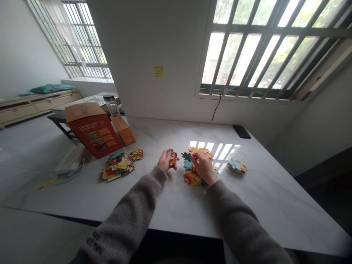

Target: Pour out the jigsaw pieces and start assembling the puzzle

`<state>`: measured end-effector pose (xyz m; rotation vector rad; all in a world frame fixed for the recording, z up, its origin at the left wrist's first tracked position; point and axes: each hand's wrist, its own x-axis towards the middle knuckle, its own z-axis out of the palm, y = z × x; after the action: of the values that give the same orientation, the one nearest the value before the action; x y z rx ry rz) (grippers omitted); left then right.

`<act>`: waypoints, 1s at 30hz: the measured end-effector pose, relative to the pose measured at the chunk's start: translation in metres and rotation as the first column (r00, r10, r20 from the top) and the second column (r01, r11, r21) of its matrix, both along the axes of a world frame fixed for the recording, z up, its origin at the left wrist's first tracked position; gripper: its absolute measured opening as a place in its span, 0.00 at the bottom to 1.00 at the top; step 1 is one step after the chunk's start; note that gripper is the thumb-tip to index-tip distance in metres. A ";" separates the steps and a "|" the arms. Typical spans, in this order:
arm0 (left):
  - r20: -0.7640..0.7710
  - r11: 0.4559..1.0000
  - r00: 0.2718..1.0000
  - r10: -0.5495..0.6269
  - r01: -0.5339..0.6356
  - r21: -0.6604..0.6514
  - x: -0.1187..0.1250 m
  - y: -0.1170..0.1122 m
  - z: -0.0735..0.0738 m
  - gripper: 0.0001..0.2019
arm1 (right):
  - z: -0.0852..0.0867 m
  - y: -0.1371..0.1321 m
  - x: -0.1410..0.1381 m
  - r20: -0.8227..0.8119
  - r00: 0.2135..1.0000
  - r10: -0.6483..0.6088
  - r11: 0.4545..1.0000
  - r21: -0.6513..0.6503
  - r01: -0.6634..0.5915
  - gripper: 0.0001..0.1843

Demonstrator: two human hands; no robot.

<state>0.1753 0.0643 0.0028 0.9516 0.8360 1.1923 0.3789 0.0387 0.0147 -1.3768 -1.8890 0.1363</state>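
Several colourful puzzle pieces (173,157) are gripped in my left hand (164,160), held over the middle of the table. My right hand (204,167) pinches a dark green puzzle piece (187,156) by its right end. Beneath and around that hand lies a loose pile of puzzle pieces (191,179), mostly orange, red and teal, partly hidden by the hand. A second, multicoloured heap of puzzle pieces (120,165) lies to the left. Off to the right sits a small stack of puzzle pieces (237,166) with pale blue on top.
On the white marbled table (176,205), a red and orange puzzle box (95,132) stands at the left beside a smaller orange box (123,130) and a glass jar (111,104). A white power strip with cable (70,161) lies near the left edge. At the back right is a black phone (241,132).
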 end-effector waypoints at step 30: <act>-0.073 0.997 0.997 0.035 -0.029 0.078 0.000 -0.002 -0.002 0.25 | -0.010 -0.009 0.007 0.434 0.898 0.069 0.997 -0.057 -0.049 0.15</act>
<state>0.1757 0.0623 0.0012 1.0545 0.8723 1.2300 0.3855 0.0293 0.0050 -1.4693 -2.3101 -0.1132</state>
